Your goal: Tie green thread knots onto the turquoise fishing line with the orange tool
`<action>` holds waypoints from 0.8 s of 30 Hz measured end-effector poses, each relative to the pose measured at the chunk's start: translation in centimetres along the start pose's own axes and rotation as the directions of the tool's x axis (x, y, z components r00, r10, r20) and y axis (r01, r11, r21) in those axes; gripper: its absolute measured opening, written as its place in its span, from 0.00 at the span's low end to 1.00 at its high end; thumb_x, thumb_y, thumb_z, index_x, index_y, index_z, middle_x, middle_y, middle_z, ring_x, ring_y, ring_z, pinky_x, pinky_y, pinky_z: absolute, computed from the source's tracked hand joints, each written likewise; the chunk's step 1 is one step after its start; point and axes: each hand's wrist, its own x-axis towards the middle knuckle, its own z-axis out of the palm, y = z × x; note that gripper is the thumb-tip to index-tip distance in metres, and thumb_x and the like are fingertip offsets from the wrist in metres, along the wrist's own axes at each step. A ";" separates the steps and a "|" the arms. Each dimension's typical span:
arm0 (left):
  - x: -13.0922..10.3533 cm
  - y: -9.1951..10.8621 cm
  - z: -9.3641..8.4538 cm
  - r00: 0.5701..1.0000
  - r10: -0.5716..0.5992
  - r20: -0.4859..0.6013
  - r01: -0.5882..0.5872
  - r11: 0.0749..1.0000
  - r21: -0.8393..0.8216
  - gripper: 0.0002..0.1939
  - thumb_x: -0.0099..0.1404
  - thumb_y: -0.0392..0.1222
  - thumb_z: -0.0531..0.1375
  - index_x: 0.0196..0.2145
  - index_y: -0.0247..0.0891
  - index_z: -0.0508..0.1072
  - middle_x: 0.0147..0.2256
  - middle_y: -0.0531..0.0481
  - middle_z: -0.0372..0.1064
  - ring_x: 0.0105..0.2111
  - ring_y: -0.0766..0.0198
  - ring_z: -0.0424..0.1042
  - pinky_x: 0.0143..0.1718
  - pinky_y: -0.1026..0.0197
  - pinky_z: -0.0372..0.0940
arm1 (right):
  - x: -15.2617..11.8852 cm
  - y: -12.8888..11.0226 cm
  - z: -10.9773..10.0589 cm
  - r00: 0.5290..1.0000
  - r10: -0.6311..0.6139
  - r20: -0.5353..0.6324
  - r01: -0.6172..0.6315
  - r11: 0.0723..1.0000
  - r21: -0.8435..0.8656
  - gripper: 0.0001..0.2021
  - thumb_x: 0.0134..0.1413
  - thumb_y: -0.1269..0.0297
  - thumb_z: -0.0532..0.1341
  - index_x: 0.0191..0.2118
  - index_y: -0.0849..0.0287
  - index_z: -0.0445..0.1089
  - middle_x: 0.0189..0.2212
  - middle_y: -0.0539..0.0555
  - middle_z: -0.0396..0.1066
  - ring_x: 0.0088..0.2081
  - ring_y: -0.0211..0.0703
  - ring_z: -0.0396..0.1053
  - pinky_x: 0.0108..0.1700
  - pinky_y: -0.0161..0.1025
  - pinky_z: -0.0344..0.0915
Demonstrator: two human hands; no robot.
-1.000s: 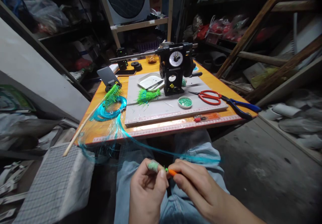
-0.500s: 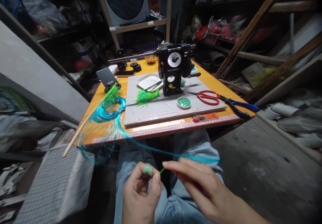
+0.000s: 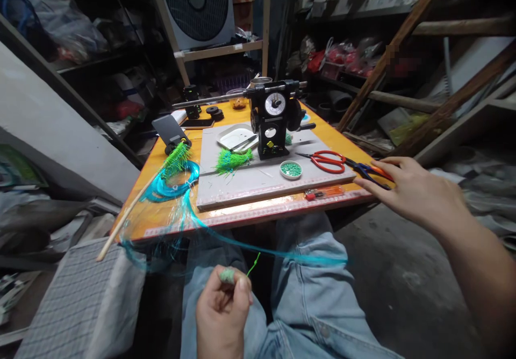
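My left hand (image 3: 223, 310), a pale green wrap on one finger, pinches a short bright green cord (image 3: 253, 265) above my lap. My right hand (image 3: 415, 189) reaches over the table's right corner, fingers apart, over the pliers (image 3: 365, 170) with dark and blue handles; whether it touches them I cannot tell. Red-handled scissors (image 3: 328, 161) lie just left of the pliers. A small white dish of green beads (image 3: 291, 170) sits on the grey board (image 3: 258, 187). Green bristly bundles (image 3: 234, 159) lie on that board.
A black winding machine (image 3: 276, 117) stands on the board beside a white tray (image 3: 236, 137). Coiled blue line (image 3: 173, 184) and a wooden stick (image 3: 124, 216) lie at the left. Blue strands trail over my lap. An orange cutter (image 3: 326, 192) lies at the front edge.
My right hand has left the green cord and moved right and up to the pliers. The left hand has stayed in place with the cord. The view has shifted slightly.
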 end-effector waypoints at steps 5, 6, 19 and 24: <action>0.1 -0.5 0.0 0.999 -0.022 0.027 0.023 0.999 -0.039 0.17 0.57 0.46 0.68 0.21 0.36 0.66 0.17 0.58 0.60 0.20 0.72 0.59 0.24 0.70 0.56 | 1.2 2.6 1.6 0.994 0.027 0.104 -0.020 0.998 -0.064 0.26 0.52 0.47 0.60 0.43 0.69 0.76 0.40 0.71 0.74 0.25 0.51 0.75 0.20 0.38 0.55; 0.1 -0.6 0.0 0.999 -0.037 0.033 0.039 0.998 -0.048 0.17 0.56 0.46 0.68 0.21 0.36 0.66 0.17 0.58 0.61 0.20 0.72 0.59 0.24 0.70 0.56 | 1.1 2.5 1.8 0.994 0.047 0.098 -0.041 0.997 -0.062 0.23 0.53 0.50 0.60 0.42 0.69 0.75 0.40 0.72 0.74 0.25 0.53 0.74 0.21 0.39 0.58; -0.7 -0.8 0.9 0.988 -0.072 0.139 0.092 0.986 -0.139 0.17 0.56 0.46 0.69 0.20 0.37 0.67 0.15 0.57 0.61 0.18 0.70 0.59 0.22 0.67 0.53 | -12.2 -8.6 -0.1 0.918 -0.313 0.242 0.072 0.733 0.676 0.19 0.58 0.54 0.59 0.53 0.55 0.68 0.50 0.60 0.73 0.52 0.58 0.70 0.51 0.47 0.69; -0.9 -0.5 0.9 0.986 -0.080 0.150 0.103 0.982 -0.159 0.16 0.55 0.44 0.69 0.21 0.36 0.68 0.15 0.57 0.61 0.18 0.71 0.59 0.22 0.68 0.52 | -14.5 -9.9 0.9 0.909 -0.284 0.306 -0.050 0.653 0.755 0.19 0.60 0.60 0.59 0.57 0.48 0.65 0.55 0.57 0.69 0.57 0.55 0.65 0.56 0.50 0.66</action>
